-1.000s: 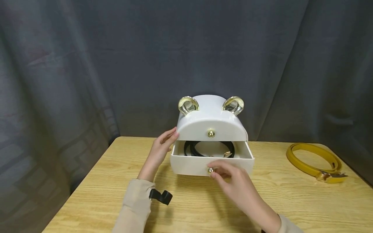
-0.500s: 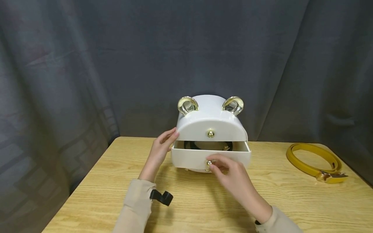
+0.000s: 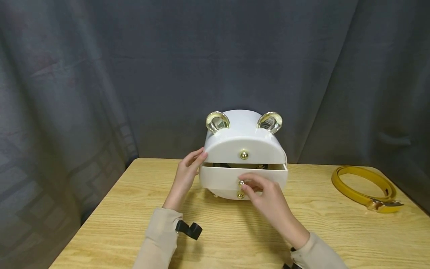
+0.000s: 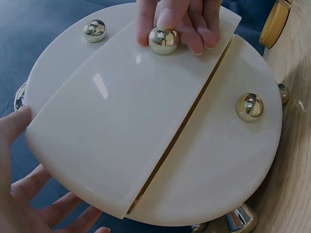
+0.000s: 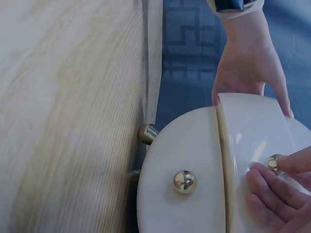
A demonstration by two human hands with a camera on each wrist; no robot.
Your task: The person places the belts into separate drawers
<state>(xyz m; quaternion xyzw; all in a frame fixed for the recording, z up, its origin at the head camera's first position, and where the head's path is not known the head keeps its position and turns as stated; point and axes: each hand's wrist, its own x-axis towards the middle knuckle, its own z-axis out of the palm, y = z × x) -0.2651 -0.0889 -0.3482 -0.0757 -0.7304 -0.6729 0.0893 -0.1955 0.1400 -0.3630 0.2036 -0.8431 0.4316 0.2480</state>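
A round white box (image 3: 235,125) with two gold ears stands on the wooden table (image 3: 134,209). Its middle drawer (image 3: 220,177) sticks out a little, showing a sliver of a black belt (image 3: 226,164) inside. My right hand (image 3: 246,184) pinches the drawer's gold knob (image 3: 240,182); the left wrist view shows its fingertips (image 4: 167,17) around that knob (image 4: 163,40), and the right wrist view shows them (image 5: 272,194) at the knob (image 5: 273,163). My left hand (image 3: 196,158) rests with straight fingers on the box's left side, also seen as the left hand (image 5: 248,73).
A yellow belt (image 3: 362,186) with a gold buckle lies coiled at the table's right end. Gold knobs mark the top drawer (image 3: 244,154) and the bottom drawer (image 3: 240,195). A grey curtain (image 3: 100,74) hangs behind the table. Small metal feet (image 5: 147,133) hold the box up.
My right hand has pushed the middle drawer back into the box, from wide open to a narrow gap; the black belt is now almost hidden. The left hand stayed on the box's side.
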